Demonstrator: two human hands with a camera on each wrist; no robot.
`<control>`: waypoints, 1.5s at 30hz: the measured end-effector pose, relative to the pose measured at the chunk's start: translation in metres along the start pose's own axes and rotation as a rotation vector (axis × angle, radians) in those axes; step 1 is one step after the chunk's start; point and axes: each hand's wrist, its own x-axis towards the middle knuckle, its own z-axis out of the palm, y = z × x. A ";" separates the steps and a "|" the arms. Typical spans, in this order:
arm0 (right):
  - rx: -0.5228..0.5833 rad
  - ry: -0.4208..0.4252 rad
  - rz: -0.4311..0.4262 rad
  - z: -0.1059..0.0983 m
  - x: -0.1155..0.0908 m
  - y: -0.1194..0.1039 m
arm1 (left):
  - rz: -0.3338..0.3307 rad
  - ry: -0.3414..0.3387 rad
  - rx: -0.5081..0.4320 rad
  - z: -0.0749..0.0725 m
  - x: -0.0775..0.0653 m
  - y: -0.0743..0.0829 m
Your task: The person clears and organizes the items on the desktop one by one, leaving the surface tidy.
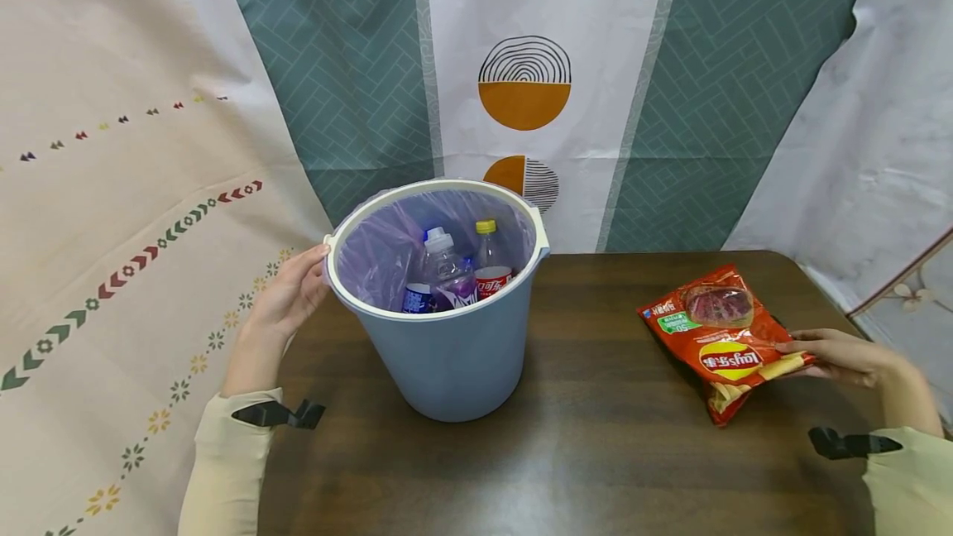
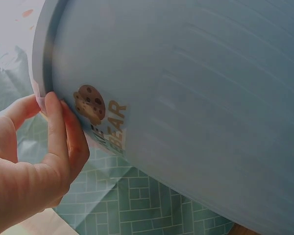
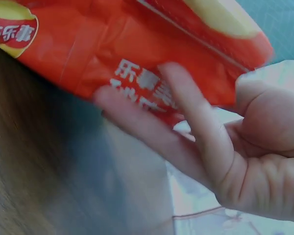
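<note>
A blue-grey trash bin with a cream rim and a translucent liner stands on the table, left of centre in the head view. My left hand pinches the left side of its rim between thumb and fingers; the left wrist view shows the grip close up, beside a cookie print. At the right, my right hand grips the edge of a red chip bag. In the right wrist view, the bag lies against the fingers, with the thumb on its other side.
Inside the bin are a bottle with a yellow cap, a clear bottle with a white cap and a blue-labelled item. The dark wooden table runs back to a patterned curtain.
</note>
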 end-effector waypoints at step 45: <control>0.251 0.178 -0.168 0.016 0.029 -0.041 | 0.010 -0.008 0.018 0.001 0.000 0.000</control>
